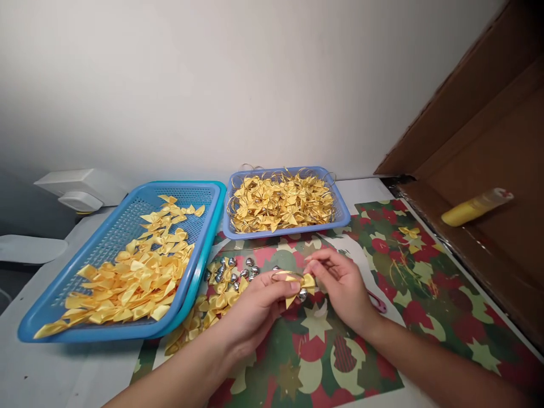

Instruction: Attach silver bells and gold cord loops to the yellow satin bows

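My left hand (259,309) and my right hand (342,286) meet above the patterned paper, both pinching one small yellow satin bow (306,282) with a gold loop (285,275) and a tiny silver bell (302,294) hanging under it. Fingers of both hands are closed on this piece. Just left of my hands lie several loose silver bells (238,271) and a few yellow bows (215,303) on the paper.
A large blue basket (204,249) of plain yellow bows sits at the left. A smaller blue basket (342,212) of bows with gold loops stands behind my hands. Red-and-green patterned paper (425,294) covers the table. A cardboard box (488,170) with a yellow tube (476,207) is at right.
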A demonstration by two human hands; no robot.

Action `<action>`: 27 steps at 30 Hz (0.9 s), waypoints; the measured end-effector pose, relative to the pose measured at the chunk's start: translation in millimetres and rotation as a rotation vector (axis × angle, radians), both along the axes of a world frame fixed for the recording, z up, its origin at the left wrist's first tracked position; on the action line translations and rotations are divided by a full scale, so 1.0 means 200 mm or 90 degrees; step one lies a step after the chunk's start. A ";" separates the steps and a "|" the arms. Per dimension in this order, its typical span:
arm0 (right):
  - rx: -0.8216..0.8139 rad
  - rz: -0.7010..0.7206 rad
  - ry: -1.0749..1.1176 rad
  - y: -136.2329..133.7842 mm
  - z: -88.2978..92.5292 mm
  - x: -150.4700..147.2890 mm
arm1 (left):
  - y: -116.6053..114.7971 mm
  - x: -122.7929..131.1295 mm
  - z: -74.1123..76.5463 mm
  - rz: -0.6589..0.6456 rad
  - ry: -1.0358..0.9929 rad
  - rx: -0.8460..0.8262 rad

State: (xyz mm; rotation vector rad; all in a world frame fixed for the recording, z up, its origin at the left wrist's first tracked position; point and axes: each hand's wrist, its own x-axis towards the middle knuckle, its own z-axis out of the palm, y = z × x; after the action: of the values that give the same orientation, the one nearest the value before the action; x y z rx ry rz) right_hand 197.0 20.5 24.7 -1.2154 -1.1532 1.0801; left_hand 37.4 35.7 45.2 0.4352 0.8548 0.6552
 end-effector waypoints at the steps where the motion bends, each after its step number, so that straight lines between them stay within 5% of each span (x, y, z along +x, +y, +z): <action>1: 0.017 -0.029 -0.004 0.00 0.03 0.01 | 0.00 0.00 0.00 0.018 0.024 0.014; 5: 0.126 -0.078 -0.114 -0.04 0.12 0.03 | -0.01 -0.01 0.03 0.070 0.096 0.061; 11: 0.315 0.012 -0.352 -0.07 0.16 0.03 | 0.00 -0.01 0.04 0.087 0.102 0.071; 27: 0.355 -0.008 -0.397 -0.07 0.20 0.03 | -0.02 -0.02 0.07 0.081 0.102 0.035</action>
State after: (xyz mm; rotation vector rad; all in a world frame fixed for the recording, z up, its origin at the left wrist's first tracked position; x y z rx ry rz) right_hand 202.5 6.7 64.4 -1.1209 -1.7682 0.3055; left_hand 34.3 32.3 59.9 0.4900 1.0245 0.7693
